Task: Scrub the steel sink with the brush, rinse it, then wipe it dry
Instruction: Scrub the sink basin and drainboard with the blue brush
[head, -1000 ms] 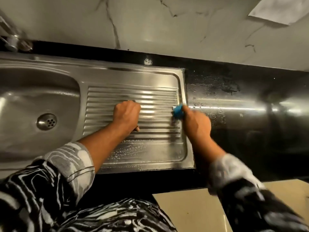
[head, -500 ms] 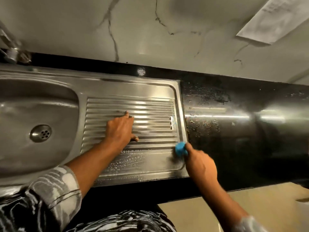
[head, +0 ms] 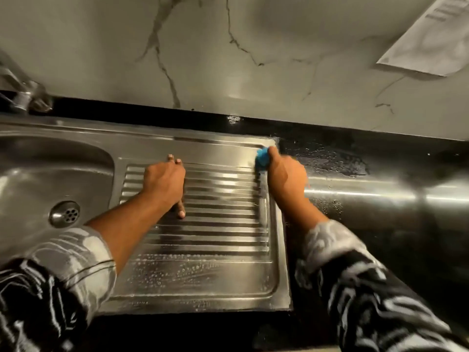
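Note:
The steel sink (head: 142, 146) runs across the counter, with its bowl and drain (head: 64, 214) at the left and a ribbed drainboard (head: 223, 224) at the right. My right hand (head: 286, 176) is closed on a blue brush (head: 262, 158), pressed at the drainboard's far right corner. My left hand (head: 165, 181) rests flat on the ribs, fingers spread, holding nothing. Soapy droplets cover the drainboard's near flat strip (head: 193, 273).
A black counter (head: 380, 199) with wet patches extends to the right. A marble-look wall (head: 228, 59) stands behind, with a sheet of paper (head: 431, 39) on it at the top right. The tap base (head: 22, 95) is at the far left.
My right hand has carried the brush from the drainboard's near right edge up to its far right corner. My left hand has slid farther up the ribs.

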